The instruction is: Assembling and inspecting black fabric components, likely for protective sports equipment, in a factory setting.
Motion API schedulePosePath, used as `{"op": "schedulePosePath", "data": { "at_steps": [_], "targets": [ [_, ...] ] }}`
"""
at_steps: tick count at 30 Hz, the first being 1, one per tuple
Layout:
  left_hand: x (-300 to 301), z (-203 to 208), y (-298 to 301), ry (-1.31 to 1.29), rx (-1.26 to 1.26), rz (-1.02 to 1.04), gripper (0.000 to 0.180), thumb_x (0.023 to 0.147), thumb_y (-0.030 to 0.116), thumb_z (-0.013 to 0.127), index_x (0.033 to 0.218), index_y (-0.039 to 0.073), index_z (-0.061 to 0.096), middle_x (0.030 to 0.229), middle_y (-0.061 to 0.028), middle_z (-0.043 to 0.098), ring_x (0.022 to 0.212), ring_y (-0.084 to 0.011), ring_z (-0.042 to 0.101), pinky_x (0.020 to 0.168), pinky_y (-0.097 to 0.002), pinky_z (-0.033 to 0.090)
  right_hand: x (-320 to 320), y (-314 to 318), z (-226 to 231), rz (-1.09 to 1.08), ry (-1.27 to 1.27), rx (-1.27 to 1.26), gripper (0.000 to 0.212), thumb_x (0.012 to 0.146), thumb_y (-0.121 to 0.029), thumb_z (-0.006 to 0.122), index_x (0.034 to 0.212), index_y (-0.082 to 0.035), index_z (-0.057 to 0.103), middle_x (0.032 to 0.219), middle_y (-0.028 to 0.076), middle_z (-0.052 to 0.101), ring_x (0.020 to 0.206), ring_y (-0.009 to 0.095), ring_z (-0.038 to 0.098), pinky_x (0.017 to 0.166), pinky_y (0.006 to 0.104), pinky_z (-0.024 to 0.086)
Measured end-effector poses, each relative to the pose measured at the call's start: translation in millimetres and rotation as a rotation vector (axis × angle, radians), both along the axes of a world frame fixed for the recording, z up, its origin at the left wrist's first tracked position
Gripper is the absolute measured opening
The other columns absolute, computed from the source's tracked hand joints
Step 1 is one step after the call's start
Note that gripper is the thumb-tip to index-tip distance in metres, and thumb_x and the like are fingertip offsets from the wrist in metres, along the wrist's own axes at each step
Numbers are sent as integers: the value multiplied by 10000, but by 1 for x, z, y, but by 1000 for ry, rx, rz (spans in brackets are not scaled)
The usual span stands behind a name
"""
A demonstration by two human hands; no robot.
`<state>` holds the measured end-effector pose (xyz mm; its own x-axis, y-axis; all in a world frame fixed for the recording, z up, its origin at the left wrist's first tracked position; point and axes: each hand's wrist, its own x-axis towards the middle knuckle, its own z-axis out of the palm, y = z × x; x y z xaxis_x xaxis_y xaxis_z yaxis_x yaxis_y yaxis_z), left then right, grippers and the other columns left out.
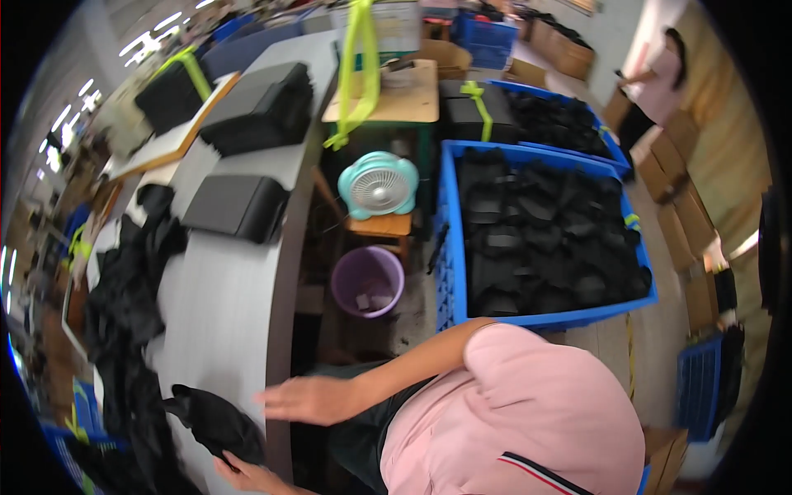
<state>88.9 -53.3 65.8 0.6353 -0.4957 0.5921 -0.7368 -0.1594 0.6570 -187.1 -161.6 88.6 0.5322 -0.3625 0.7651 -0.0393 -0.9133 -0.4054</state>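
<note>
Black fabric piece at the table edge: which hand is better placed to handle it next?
Probably left: the left hand grips the black fabric piece, while the right hand hovers open beside it.

One head-worn fisheye view – looking steeply down, close over the table (223, 297); edges bend toward the rim.

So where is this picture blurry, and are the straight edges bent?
Head view: the open right hand is motion-smeared over the curved grey table; the blue plastic crate of black pieces stays sharp; table edge bows from fisheye; ceiling lights glare upper left.
</note>
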Motion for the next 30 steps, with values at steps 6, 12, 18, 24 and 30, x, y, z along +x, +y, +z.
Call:
{"op": "schedulePosePath", "data": {
  "at_steps": [6, 12, 18, 24, 30],
  "targets": [
    [-146, 80, -27, 232, -155, -282, 209, 936, 139, 681, 1081, -2, 734, 1021, -170, 703, 916, -282, 641, 859, -385, 515, 46, 7, 20, 89, 98, 525, 646, 818, -166, 746, 1369, -26, 441, 1441, 195, 383, 1081, 378, 624, 842, 396, 529],
    [-170, 109, -26, 99, -199, -366, 164, 927, 110, 678, 1016, -15, 737, 959, -149, 696, 883, -291, 642, 843, -381, 515, 46, 13, 43, 272, -378, 709, 409, 890, 43, 626, 1271, 16, 479, 1024, 120, 623, 901, 230, 641, 792, 341, 528],
    [-141, 62, -43, 188, -71, -342, 313, 975, 76, 619, 1267, -37, 611, 1207, -140, 654, 1082, -212, 622, 962, -323, 488, 54, 2, 10, -26, -282, 913, 214, 903, -74, 601, 1094, 21, 591, 1051, 178, 631, 1020, 351, 635, 870, 398, 512],
    [-145, 37, -28, 306, 64, -266, 218, 983, 124, 615, 1112, -27, 705, 1053, -107, 720, 951, -186, 653, 886, -301, 509, 33, 2, -27, -128, -111, 869, 211, 885, -160, 659, 954, 29, 594, 1200, 159, 550, 1061, 360, 599, 869, 425, 490],
    [-135, 55, -39, 316, -2, -286, 222, 1010, 123, 581, 1119, -46, 674, 1048, -106, 693, 923, -178, 628, 859, -284, 507, 10, 16, 15, -263, -232, 285, 139, 911, -59, 626, 950, 7, 510, 1035, 180, 540, 880, 358, 597, 783, 430, 491]
  ]
}}
